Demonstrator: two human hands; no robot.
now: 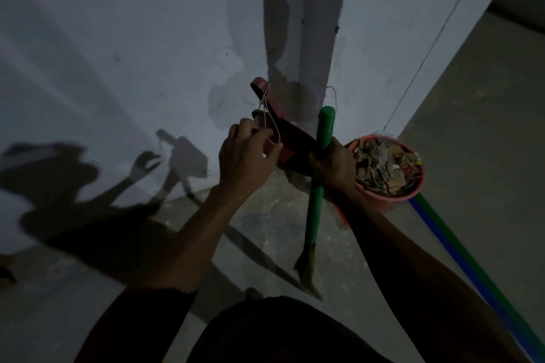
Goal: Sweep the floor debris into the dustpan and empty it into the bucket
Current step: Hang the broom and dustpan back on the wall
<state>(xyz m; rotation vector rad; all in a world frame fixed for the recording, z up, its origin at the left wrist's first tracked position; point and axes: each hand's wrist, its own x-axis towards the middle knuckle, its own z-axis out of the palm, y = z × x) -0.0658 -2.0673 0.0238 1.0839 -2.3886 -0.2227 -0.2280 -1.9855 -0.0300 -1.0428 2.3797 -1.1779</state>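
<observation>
Right hand (333,169) gripping green broom (317,186), left hand (247,153) pinching red dustpan (290,138); no legible writing.

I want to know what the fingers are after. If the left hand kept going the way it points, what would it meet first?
Probably the pale string loop tied to the red dustpan handle; the left hand already reaches its fingertips there. Behind lies the wall, though depth is unclear.
</observation>
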